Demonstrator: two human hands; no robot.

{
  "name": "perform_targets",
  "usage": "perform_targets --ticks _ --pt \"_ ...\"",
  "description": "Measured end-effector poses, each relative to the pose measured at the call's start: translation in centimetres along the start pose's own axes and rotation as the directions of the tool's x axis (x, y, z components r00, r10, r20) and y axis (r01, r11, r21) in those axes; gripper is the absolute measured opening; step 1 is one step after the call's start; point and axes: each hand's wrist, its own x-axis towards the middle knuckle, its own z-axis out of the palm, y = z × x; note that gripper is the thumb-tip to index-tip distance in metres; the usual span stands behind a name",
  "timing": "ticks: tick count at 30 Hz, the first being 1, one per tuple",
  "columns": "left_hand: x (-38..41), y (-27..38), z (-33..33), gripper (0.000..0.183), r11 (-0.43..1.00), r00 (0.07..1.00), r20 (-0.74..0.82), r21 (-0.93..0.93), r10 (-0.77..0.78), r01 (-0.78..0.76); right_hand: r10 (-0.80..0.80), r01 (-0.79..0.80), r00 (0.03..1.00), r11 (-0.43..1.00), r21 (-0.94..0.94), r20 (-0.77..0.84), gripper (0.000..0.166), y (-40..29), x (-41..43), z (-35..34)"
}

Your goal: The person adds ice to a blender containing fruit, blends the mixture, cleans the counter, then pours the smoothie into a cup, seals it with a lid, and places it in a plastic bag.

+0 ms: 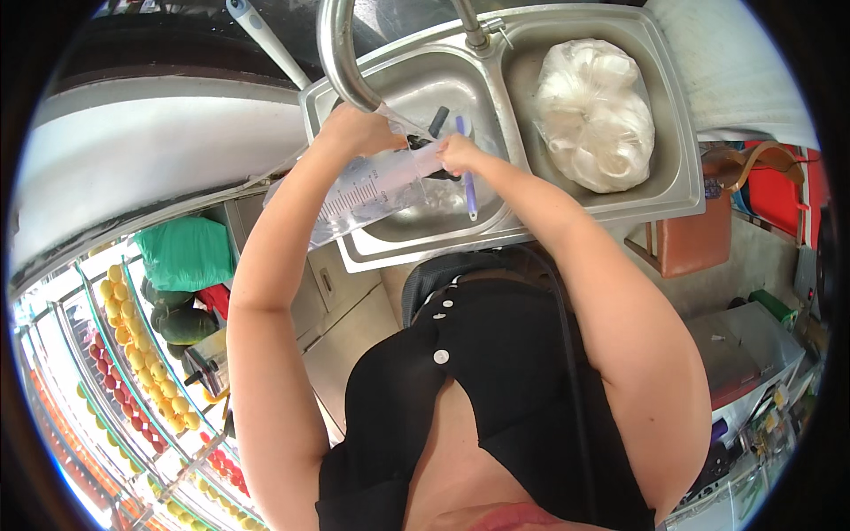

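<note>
A clear plastic jug [348, 189] with printed measuring marks lies tilted over the left basin [478, 73] of a steel sink, beneath the curved faucet [339, 56]. My left hand [362, 131] grips its upper side near the faucet's mouth. At the jug's right end, my right hand [458, 154] has its fingers closed on the rim. Black parts [441, 175] show by both hands; what they are is partly hidden. Below in the basin lie a purple-handled utensil [471, 196] and a dark cylindrical handle [438, 121].
A knotted plastic bag [594, 116] with pale contents fills much of the right basin [671, 179]. A white-handled tool [269, 43] leans behind the sink. Fruit racks [139, 352], watermelons [186, 325] and a green bag [182, 252] stand left; a brown chair [697, 242] stands right.
</note>
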Motion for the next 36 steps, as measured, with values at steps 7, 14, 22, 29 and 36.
perform_targets --ticks 7,14,22,29,36 --pt "-2.9 2.2 -1.4 0.033 0.982 0.985 -0.082 0.101 -0.153 0.161 -0.225 0.228 0.974 0.951 -0.208 0.038 0.018 -4.2 -2.3 -2.9" --pt "-5.8 0.4 -1.3 0.036 0.931 0.805 -0.582 -0.346 -0.115 -0.118 -0.536 -0.197 0.507 0.691 0.696 0.675 0.042 -12.7 -6.4 -4.6" --pt "-5.7 -1.5 7.3 0.035 0.878 0.367 -0.929 -0.135 0.049 -0.460 -0.202 0.281 0.654 0.960 0.013 0.729 0.044 -13.0 -9.6 -6.0" --pt "-7.1 -0.5 8.1 0.035 0.821 0.462 -0.877 -0.358 -0.133 -0.444 -0.466 0.530 0.841 0.811 -0.249 0.274 0.023 -16.1 -6.2 -4.2" --pt "-8.7 -1.2 8.4 0.033 0.886 0.471 -0.871 -0.322 -0.140 -0.332 -0.359 0.335 0.786 0.932 0.142 0.503 0.024 -10.1 -7.9 -3.9"
